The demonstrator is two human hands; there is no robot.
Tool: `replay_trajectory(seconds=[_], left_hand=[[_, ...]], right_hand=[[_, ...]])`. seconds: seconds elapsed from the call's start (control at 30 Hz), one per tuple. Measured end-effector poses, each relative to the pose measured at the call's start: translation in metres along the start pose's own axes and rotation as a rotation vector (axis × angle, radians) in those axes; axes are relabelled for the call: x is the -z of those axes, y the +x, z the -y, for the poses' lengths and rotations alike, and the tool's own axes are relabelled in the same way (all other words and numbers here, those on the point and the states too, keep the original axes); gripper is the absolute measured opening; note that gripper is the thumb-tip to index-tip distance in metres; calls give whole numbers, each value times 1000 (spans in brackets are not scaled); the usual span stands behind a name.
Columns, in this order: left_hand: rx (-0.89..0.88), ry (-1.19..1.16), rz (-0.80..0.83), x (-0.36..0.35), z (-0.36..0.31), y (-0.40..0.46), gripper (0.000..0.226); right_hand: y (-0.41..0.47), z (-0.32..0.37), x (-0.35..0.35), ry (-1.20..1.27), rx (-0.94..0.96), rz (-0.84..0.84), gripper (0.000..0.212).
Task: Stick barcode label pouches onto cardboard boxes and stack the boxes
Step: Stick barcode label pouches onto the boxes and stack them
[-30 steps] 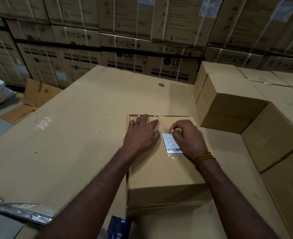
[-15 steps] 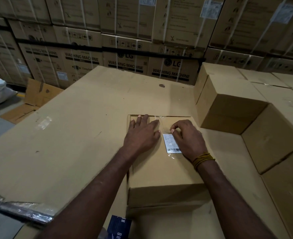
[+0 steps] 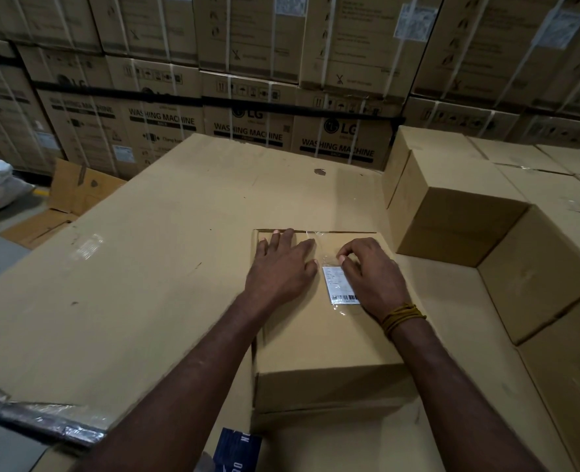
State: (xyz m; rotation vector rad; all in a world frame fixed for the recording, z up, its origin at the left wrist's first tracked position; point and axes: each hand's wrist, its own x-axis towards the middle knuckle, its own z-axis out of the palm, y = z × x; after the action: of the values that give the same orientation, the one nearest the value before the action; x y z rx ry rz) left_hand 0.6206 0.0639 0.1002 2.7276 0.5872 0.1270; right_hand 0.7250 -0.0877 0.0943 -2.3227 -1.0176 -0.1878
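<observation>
My left hand point(image 3: 281, 264) lay flat, steadying the box point(image 3: 319, 338); my right hand point(image 3: 372, 274), grip narrow, pinched the pouch point(image 3: 341, 284) to seat it.

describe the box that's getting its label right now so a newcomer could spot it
On the big flat cardboard sheet, find the low box under both hands. Unlike the plain boxes stacked to its right, it carries a clear pouch with a white barcode slip.
</observation>
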Motion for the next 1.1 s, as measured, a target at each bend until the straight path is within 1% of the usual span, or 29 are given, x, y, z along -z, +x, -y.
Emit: replay_trajectory(seconds=[0.2,0.33,0.43,0.5,0.57,0.67,0.77,0.83,0.97,1.03,1.1], left_hand=[[-20,-39,-35,-1,2,0,50],[-118,-195,-70,2,2,1,41],[-163,-296,-13,8,-1,-4,41],[-181,-340,28,11,-4,-8,33],[-189,-415,33,12,-7,-10,20],[-172,-560,6,13,-11,-12,28],[-148,-658,0,13,-17,-15,22],[-129,-709,15,12,-16,-14,26],[-96,-831,39,10,-12,-15,26],[-82,-882,29,9,-11,-15,30],[-45,-1005,-3,11,-9,-14,28]], right_hand=[[2,-2,-1,92,-18,-40,6],[3,-3,1,203,-5,-85,6],[3,-2,4,294,4,-125,6],[2,-2,6,321,11,-146,6],[1,-2,6,353,17,-150,6],[0,0,8,397,10,-136,7],[-2,2,11,457,-16,-131,14],[-2,3,14,517,-68,-133,19],[-1,0,13,601,-163,-148,27],[-1,-3,11,621,-185,-155,30],[-1,-5,10,632,-197,-157,28]])
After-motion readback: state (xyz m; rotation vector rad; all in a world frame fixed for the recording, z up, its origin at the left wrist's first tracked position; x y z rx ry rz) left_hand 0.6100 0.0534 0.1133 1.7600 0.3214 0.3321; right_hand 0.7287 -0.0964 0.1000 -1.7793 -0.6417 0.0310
